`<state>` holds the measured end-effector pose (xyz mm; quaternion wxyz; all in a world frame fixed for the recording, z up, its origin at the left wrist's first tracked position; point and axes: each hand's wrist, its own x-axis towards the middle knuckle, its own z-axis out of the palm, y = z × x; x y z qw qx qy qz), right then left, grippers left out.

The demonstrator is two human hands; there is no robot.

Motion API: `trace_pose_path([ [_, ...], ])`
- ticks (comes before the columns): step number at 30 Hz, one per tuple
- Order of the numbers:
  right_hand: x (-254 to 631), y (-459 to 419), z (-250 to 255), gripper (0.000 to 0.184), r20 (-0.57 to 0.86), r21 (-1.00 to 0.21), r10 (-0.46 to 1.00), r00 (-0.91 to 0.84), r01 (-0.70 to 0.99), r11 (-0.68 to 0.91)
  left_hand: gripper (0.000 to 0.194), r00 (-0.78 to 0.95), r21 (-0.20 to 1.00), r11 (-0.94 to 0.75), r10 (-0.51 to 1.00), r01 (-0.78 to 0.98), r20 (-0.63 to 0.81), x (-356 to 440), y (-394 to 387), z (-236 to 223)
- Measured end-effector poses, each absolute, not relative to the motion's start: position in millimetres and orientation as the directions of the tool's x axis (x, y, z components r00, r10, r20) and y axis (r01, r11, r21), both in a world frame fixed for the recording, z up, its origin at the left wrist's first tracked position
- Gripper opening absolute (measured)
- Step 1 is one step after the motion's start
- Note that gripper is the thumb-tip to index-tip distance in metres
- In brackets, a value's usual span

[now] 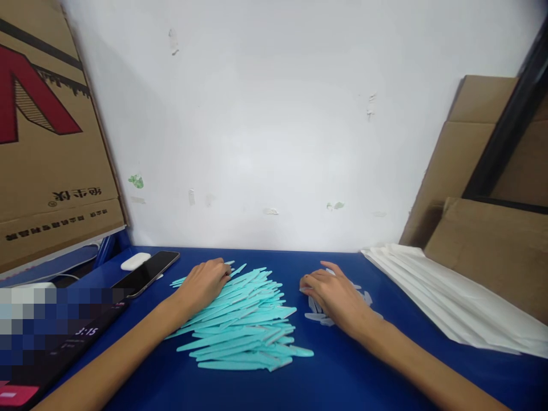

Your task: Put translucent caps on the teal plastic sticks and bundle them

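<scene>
A loose heap of slim turquoise eyebrow razors (pixel 248 319) lies in front of me, their wider ends mostly pointing right. At the heap's far left edge is my left hand (pixel 208 282), its fingers curled down among the razors. What its fingertips hold is hidden. To the right, my right hand (pixel 336 294) is over a small pile of translucent plastic caps (pixel 319 314). Its thumb and fingers come together around a pale piece that looks like one of these caps, while one finger sticks out at the back.
A dark phone (pixel 149 274) and a white earbud case (pixel 136 261) lie at the left, near a lit screen (pixel 81 337) showing the time. White paper sheets or bags (pixel 454 302) are stacked at right. Cardboard (pixel 55 171) stands on both sides, and a white wall (pixel 274 125) closes the back.
</scene>
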<state>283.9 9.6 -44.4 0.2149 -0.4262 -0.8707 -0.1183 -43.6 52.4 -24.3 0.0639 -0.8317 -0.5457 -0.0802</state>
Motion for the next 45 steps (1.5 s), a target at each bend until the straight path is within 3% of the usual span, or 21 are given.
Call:
trace_pose_path([
  [9,279.4,1.0,-37.2,0.016,0.512,-0.007,0.678,-0.527,0.787,0.617,0.028,0.392,-0.013,-0.401,0.888,0.916,0.239,-44.4,52.4,-25.4],
  [15,279.7,-1.3,-41.7,0.031,0.557,0.04,0.632,-0.538,0.778,0.627,0.027,0.438,0.047,-0.474,0.843,0.879,0.314,-40.7,47.8,-26.1],
  [18,281.5,2.6,-46.1,0.035,0.608,-0.016,0.596,-0.524,0.743,0.669,0.029,0.445,0.061,-0.5,0.815,0.864,0.37,-36.1,43.8,-22.4],
  [23,279.3,-0.6,-37.0,0.023,0.72,-0.101,0.529,-0.45,0.686,0.721,0.028,0.538,0.083,-0.677,0.647,0.731,0.54,-25.6,33.0,-15.5],
  [27,276.3,-8.1,-26.2,0.023,0.767,-0.077,0.483,-0.423,0.686,0.723,0.027,0.615,0.118,-0.782,0.564,0.612,0.55,-19.4,22.5,-16.3],
  [36,272.2,-11.6,-24.3,0.021,0.764,-0.01,0.449,-0.462,0.688,0.726,0.026,0.67,0.01,-0.816,0.482,0.578,0.565,-15.9,15.7,-17.0],
  [45,272.8,-13.5,-20.3,0.018,0.783,0.014,0.433,-0.446,0.709,0.705,0.024,0.669,-0.008,-0.835,0.434,0.55,0.603,-13.9,13.6,-16.4],
])
